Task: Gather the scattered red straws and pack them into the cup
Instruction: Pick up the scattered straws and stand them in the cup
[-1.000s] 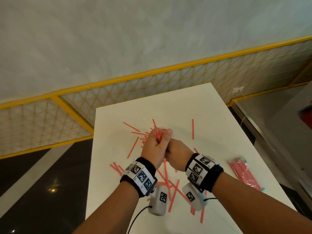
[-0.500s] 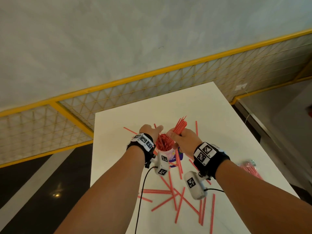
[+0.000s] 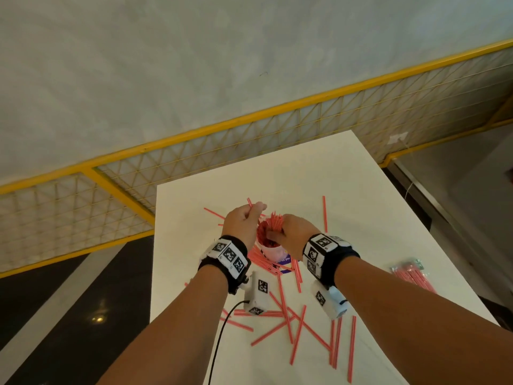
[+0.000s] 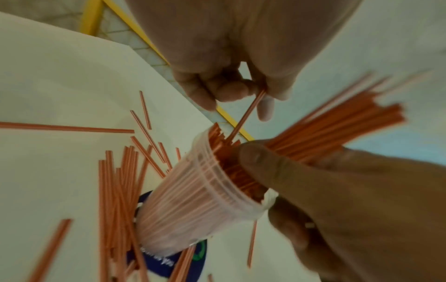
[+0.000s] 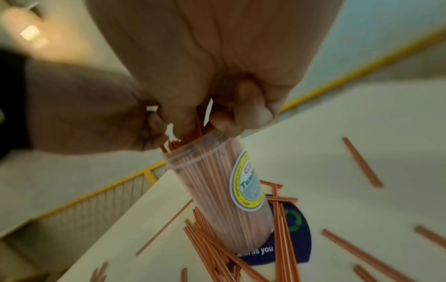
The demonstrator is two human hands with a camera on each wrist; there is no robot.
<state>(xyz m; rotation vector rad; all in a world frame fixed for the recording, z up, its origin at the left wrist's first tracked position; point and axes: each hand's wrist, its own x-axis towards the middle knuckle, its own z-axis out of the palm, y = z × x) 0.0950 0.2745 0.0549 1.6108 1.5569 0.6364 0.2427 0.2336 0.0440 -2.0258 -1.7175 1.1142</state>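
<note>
With the right hand gripping a bundle over the crammed cup and the left hand pinching one straw, forcing them in could tip it.

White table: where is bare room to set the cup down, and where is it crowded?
The white table is bare along its far edge, beyond the single red straw. The scattered red straws crowd the near part, around the clear plastic cup.

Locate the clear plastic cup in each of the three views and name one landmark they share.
Head: the clear plastic cup sits centre, between both wrists, mostly hidden.
Left wrist: centre, leaning, right hand at its rim.
Right wrist: centre, label facing the camera.
Shared landmark: the dark blue printed mat under the cup.
</note>
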